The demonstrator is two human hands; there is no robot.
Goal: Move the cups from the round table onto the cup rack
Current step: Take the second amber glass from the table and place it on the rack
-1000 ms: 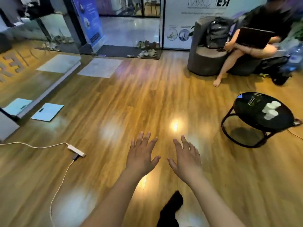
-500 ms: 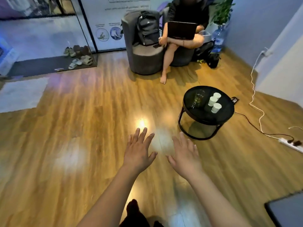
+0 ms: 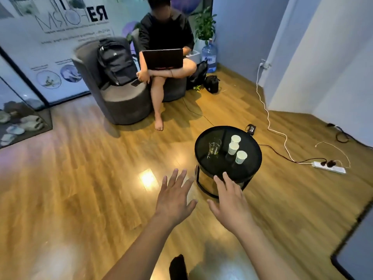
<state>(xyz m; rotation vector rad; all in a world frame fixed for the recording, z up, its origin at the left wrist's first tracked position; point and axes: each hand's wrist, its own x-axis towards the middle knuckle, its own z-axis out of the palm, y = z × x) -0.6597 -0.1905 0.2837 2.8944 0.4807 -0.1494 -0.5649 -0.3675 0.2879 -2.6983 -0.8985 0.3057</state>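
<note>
Presently listed: left hand (image 3: 173, 201) and right hand (image 3: 230, 205), both palm-down with fingers spread, side by side but not touching, holding nothing. Round table (image 3: 205, 170), black top, just beyond the right hand's fingertips. Three white paper cups (image 3: 233, 148), upright in a short row, on the tabletop well ahead of the right hand. One clear glass (image 3: 214, 148), upright, left of the cups, ahead of both hands. Wooden floor (image 3: 80, 188) beneath both hands.
</note>
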